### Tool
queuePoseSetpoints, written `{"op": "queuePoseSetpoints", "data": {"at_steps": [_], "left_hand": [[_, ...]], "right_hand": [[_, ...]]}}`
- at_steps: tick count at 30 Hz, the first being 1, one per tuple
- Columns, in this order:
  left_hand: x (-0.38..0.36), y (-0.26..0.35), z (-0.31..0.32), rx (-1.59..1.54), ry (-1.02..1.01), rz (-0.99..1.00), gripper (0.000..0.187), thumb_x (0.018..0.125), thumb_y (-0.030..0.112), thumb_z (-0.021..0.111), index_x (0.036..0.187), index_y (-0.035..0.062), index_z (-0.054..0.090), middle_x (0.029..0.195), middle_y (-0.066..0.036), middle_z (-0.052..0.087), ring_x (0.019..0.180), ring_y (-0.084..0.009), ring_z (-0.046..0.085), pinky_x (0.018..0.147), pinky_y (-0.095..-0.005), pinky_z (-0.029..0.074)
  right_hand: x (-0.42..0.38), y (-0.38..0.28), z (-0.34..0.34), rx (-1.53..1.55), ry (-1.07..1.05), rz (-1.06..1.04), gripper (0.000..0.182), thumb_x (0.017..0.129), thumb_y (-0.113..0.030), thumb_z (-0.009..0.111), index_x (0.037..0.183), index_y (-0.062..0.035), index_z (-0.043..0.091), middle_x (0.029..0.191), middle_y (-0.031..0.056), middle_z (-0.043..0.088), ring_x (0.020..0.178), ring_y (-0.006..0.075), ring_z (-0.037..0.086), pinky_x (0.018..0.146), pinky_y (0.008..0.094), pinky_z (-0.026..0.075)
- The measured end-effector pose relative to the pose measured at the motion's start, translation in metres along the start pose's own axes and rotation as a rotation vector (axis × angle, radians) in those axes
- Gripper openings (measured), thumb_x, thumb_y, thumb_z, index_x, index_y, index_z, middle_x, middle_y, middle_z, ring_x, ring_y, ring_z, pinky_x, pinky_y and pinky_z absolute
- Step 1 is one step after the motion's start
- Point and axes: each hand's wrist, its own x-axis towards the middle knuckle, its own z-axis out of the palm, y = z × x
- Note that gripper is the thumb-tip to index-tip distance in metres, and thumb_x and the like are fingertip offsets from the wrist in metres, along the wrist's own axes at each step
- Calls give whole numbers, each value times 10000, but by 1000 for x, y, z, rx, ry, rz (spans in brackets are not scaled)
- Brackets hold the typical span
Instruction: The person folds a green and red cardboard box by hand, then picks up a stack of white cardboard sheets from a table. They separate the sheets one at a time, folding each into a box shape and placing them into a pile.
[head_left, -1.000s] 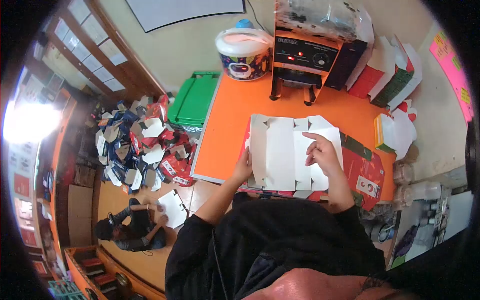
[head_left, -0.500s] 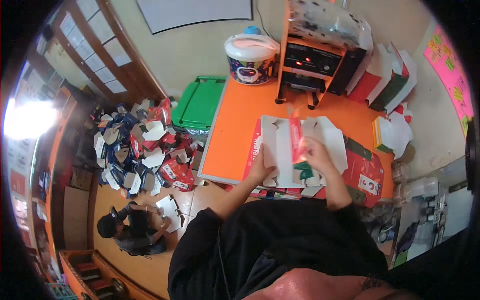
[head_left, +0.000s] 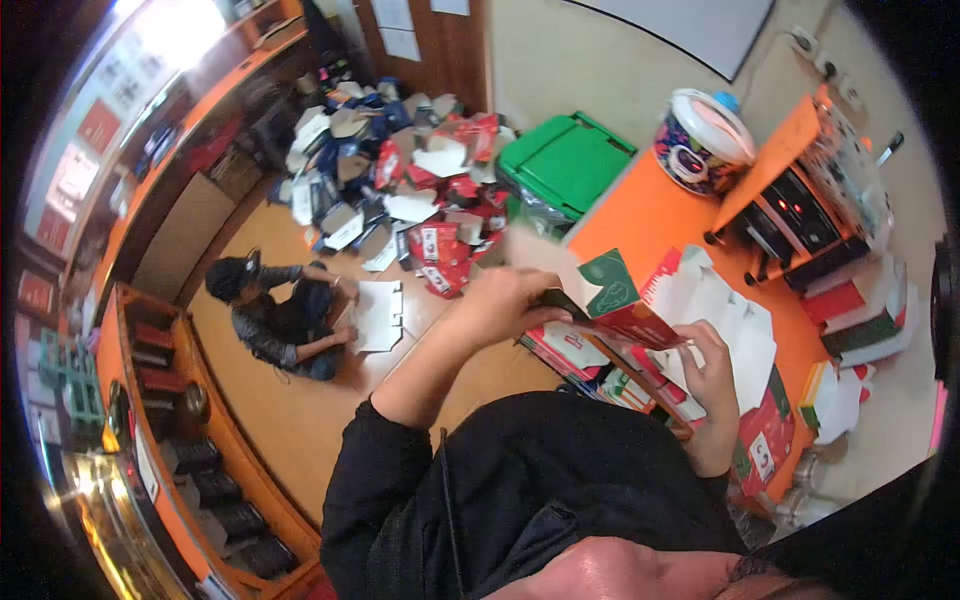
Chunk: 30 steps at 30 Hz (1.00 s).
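A red and green printed cardboard box (head_left: 640, 310), partly folded, is up between my two hands near the front edge of the orange table. My left hand (head_left: 510, 305) grips its left end, fingers bent over a dark green flap. At the other end, my right hand (head_left: 712, 372) pinches the red side between thumb and fingers. A pale flap at the upper left of the box is blurred. Flat cardboard blanks (head_left: 735, 325), white side up, lie on the table just beyond my right hand.
On the orange table (head_left: 625, 222) stand a rice cooker (head_left: 700, 150) and an orange-framed machine (head_left: 800, 205). A green lidded bin (head_left: 565, 165) is beside it. Several folded boxes are heaped (head_left: 400, 190) on the floor. A person (head_left: 285, 310) sits there holding a white sheet (head_left: 378, 315).
My view has swung left. The cardboard that lay flat under my hands is now raised and partly folded, its printed side showing. My left hand has moved off the table.
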Motion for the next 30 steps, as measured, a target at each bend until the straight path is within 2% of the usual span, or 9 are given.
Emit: {"op": "queuePoseSetpoints", "data": {"at_steps": [3, 8, 10, 11, 13, 19, 22, 26, 30], "left_hand": [[-35, 4, 19, -164, -13, -88, 245, 782, 263, 614, 924, 77, 541, 794, -147, 572, 752, -330, 562, 597, -401, 437], [-81, -16, 30, -304, -254, -71, 277, 870, 277, 503, 1053, 70, 489, 788, -140, 573, 703, -304, 577, 604, -395, 449], [-99, -23, 7, -995, -449, -660, 324, 901, 297, 460, 1148, 88, 483, 767, -29, 578, 643, -138, 578, 517, -297, 449], [-115, -51, 32, -1191, -463, -512, 357, 912, 315, 443, 1192, 97, 485, 740, 61, 543, 596, -18, 497, 447, -194, 383], [-129, -47, 26, -1170, -437, -558, 305, 912, 315, 445, 1102, 98, 542, 695, 75, 525, 552, -19, 449, 444, -163, 335], [-157, -32, 20, -1221, -230, -629, 249, 922, 291, 432, 973, 94, 576, 661, 97, 485, 547, -8, 409, 464, -159, 325], [-169, -34, 21, -1238, -234, -574, 254, 924, 266, 432, 1010, 76, 576, 705, 77, 517, 585, -18, 437, 491, -172, 354], [-177, -35, 9, -1099, -93, -503, 285, 922, 223, 433, 1136, 62, 529, 896, 9, 586, 756, -62, 521, 661, -225, 440], [-160, -29, -23, -1267, 323, -618, 275, 923, 165, 403, 1166, 66, 483, 966, -35, 583, 850, -104, 552, 744, -273, 463]], "right_hand": [[15, -31, 42, 197, 13, -118, 222, 679, -26, 643, 890, -14, 575, 832, 128, 570, 758, 243, 568, 693, 296, 444], [17, -29, 114, 465, 13, -50, 210, 710, -55, 682, 876, -18, 559, 803, 75, 571, 717, 183, 543, 652, 260, 421], [23, -37, 124, 892, 80, -17, 183, 681, -25, 696, 821, -36, 578, 766, 54, 567, 655, 158, 526, 597, 239, 411], [28, -45, 129, 899, 55, -18, 183, 681, -25, 696, 821, -36, 578, 766, 54, 567, 655, 158, 526, 597, 239, 411], [46, -77, 130, 632, -259, -389, 149, 672, -21, 698, 772, -53, 592, 725, 30, 557, 648, 140, 514, 587, 234, 403], [61, -125, 156, 306, -246, -390, 139, 639, -97, 681, 737, -62, 588, 694, 84, 539, 663, 275, 532, 586, 351, 399], [67, -128, 157, 82, -734, -531, 204, 721, -190, 624, 865, -60, 562, 874, 115, 525, 853, 284, 500, 739, 381, 370], [58, -128, 171, 250, -557, -480, 488, 764, -377, 602, 1150, -109, 469, 1198, 137, 387, 1108, 320, 364, 912, 441, 270], [53, -143, 171, 122, -306, -682, 525, 665, -420, 692, 1110, -188, 539, 1256, 94, 387, 1185, 364, 314, 998, 486, 227]]}}
